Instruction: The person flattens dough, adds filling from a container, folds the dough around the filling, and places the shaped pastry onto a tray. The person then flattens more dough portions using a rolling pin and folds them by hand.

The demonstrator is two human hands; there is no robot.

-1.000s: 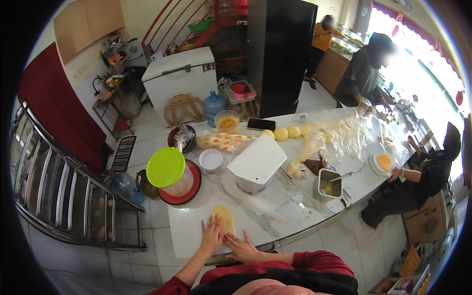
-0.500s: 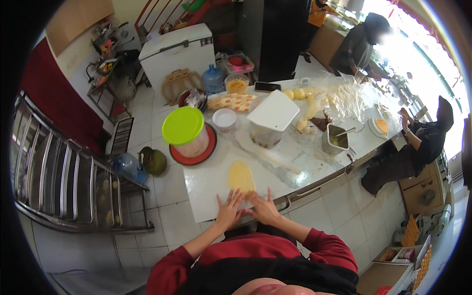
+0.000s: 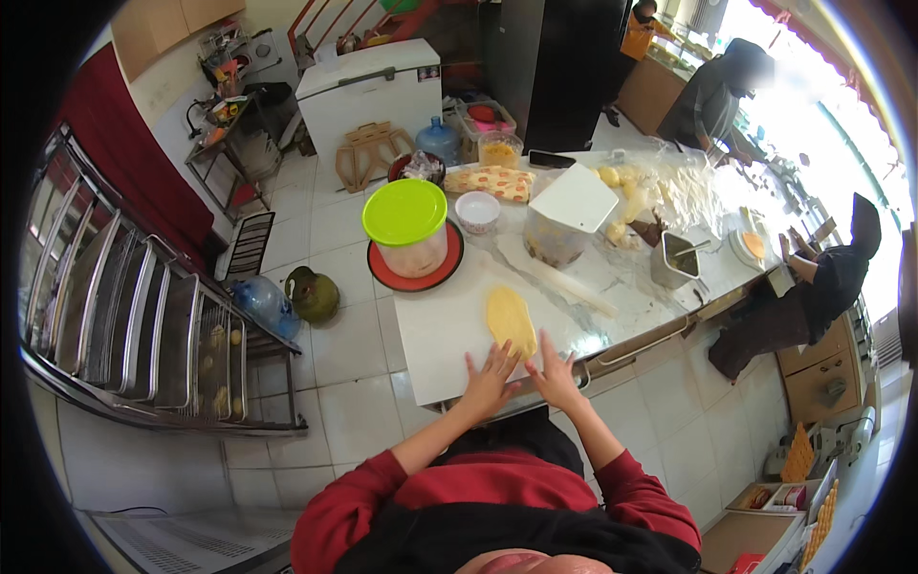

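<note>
Left hand: the left hand (image 3: 490,375) lies flat, fingers spread, palm down at the near end of the dough, gripping nothing.
Right hand: the right hand (image 3: 555,375) lies just beside it, also open and flat, its fingertips pointing toward the dough; whether either palm actually presses the sheet I cannot tell.
Dough: a flattened yellow oval of dough (image 3: 510,320) lies lengthwise away from the person on the white board, its near end at the fingertips, which suits working it flat with open palms.
White board: the white board (image 3: 435,335) covers the near corner of the counter, probably to give the dough a clean, smooth base.
Rolling pin: a long pale rolling pin (image 3: 559,277) lies slantwise just beyond the dough, within easy reach.
Green-lidded tub: a clear tub with a lime-green lid (image 3: 405,214) stands on a red plate (image 3: 382,274) at the board's far left, clear of the working patch.
Square container: a tub with a white square lid (image 3: 572,199) stands behind the pin.
Others: a seated person in black (image 3: 822,287) works at the counter's far right end, well apart.
</note>
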